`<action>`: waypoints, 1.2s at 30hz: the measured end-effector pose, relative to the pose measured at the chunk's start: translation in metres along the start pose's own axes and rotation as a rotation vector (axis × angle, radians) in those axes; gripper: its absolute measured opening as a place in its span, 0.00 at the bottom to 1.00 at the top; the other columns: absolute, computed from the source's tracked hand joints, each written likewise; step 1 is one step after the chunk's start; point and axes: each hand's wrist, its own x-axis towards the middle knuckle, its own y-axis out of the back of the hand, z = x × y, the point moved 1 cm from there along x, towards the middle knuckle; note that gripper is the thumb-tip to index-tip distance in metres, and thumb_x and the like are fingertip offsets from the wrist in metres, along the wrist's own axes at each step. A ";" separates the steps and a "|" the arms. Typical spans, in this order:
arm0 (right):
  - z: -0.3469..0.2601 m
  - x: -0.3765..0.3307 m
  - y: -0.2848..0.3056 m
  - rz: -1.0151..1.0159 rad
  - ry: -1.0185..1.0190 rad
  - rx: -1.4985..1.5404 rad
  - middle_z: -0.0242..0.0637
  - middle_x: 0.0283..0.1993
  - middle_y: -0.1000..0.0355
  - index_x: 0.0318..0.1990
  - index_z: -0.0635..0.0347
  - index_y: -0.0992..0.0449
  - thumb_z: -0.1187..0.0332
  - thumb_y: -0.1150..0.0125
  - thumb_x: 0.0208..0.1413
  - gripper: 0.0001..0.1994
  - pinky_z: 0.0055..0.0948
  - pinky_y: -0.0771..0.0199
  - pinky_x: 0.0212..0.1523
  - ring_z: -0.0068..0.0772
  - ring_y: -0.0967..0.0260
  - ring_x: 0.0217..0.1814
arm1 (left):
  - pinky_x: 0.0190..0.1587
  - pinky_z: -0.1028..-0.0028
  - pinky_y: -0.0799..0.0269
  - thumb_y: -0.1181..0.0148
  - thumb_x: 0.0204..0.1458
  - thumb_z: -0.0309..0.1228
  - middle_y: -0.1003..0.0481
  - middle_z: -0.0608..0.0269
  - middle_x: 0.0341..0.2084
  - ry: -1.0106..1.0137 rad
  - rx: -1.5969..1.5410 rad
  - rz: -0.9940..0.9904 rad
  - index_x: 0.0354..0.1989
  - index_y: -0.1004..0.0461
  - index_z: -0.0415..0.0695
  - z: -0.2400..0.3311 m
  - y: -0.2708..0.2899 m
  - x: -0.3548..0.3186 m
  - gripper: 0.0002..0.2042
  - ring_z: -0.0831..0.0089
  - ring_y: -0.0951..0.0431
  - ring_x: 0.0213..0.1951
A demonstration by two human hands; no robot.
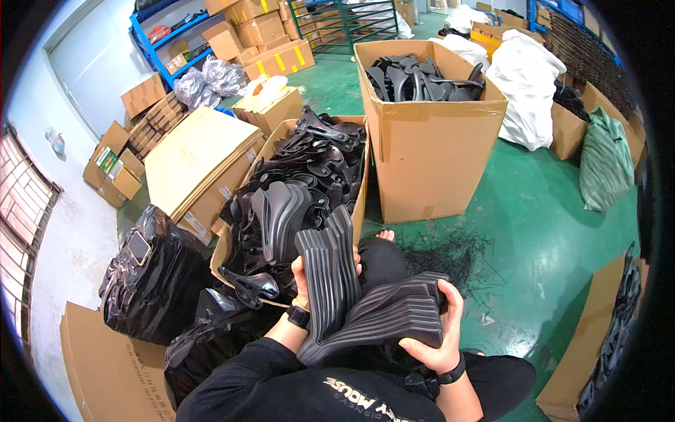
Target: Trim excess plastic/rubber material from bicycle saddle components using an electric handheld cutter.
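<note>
A thick stack of nested black plastic pieces (383, 320), bent in a wide V, rests over my lap. My left hand (301, 281) is closed round the upright side of the stack, its fingertips showing at the far edge. On the other side, my right hand (439, 334) grips the stack's right end, thumb in front and fingers behind. Just beyond the left hand, a cardboard box (361, 184) is heaped with similar black pieces, glossy and loose. A smaller nested bundle (283, 214) lies on top of that heap.
A tall carton (436, 155) of black pieces stands farther back. Left are flat stacked cartons (200, 151) and a black bag (151, 281) with a phone (139, 247) on it. Black scraps (450, 264) litter the green floor. White sacks (524, 84) and a green sack (606, 162) stand right.
</note>
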 end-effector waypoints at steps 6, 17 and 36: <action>0.002 0.001 -0.001 -0.034 0.009 -0.030 0.46 0.60 0.45 0.64 0.63 0.53 0.63 0.23 0.34 0.51 0.38 0.42 0.62 0.40 0.43 0.62 | 0.60 0.63 0.36 0.35 0.32 0.62 0.33 0.47 0.50 0.017 -0.007 -0.019 0.59 0.44 0.29 0.001 0.007 0.001 0.53 0.58 0.30 0.52; -0.010 0.017 -0.003 -0.007 -0.125 0.060 0.45 0.63 0.47 0.66 0.62 0.55 0.58 0.23 0.35 0.54 0.39 0.43 0.63 0.40 0.45 0.65 | 0.61 0.63 0.38 0.34 0.36 0.54 0.36 0.48 0.55 0.094 0.032 -0.042 0.65 0.47 0.39 0.018 -0.019 -0.003 0.49 0.58 0.32 0.56; 0.108 0.000 0.138 0.230 -0.388 -0.349 0.32 0.39 0.26 0.45 0.63 0.27 0.78 0.38 0.49 0.14 0.22 0.28 0.41 0.21 0.30 0.40 | 0.50 0.69 0.29 0.39 0.49 0.40 0.24 0.60 0.43 -0.081 0.312 0.437 0.50 0.30 0.41 0.090 0.021 0.056 0.22 0.67 0.24 0.43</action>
